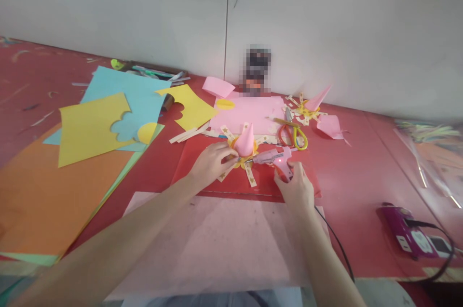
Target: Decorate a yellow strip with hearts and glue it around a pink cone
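Observation:
My right hand (294, 186) is closed round the handle of a pink glue gun (272, 156), whose nozzle points left at the base of a pink paper cone (245, 142). The cone stands on a yellow disc with cream star-printed strips (250, 174) radiating from it, on a red sheet (238, 184). My left hand (211, 161) rests beside the cone's left side, fingers curled and pinching at the disc's edge. A black cord (334, 239) runs from the gun back towards me.
Scissors with red and yellow handles (293, 132) lie on a pink sheet (253, 113). A second cone piece (311, 104) sits behind. Yellow (92, 128), blue (125, 87) and orange (43, 196) sheets lie to the left. A purple power strip (407, 232) is at right. A pale sheet (220, 244) lies near me.

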Demonstrator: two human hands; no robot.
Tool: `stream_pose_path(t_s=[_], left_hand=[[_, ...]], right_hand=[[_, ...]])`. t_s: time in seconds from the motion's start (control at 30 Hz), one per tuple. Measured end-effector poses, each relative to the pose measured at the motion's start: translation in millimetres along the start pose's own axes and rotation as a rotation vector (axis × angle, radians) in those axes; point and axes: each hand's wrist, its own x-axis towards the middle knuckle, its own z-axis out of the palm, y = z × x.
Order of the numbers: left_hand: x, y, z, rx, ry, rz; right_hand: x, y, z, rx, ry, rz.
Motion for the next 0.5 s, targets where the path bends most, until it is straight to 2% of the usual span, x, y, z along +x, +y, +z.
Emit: stream_pose_path(t_s=[0.5], left_hand=[[0.3,-0.5,0.6,0.014,-0.037,-0.023]], right_hand=[[2.4,6.2,-1.4,-0.020,0.032,0.019]])
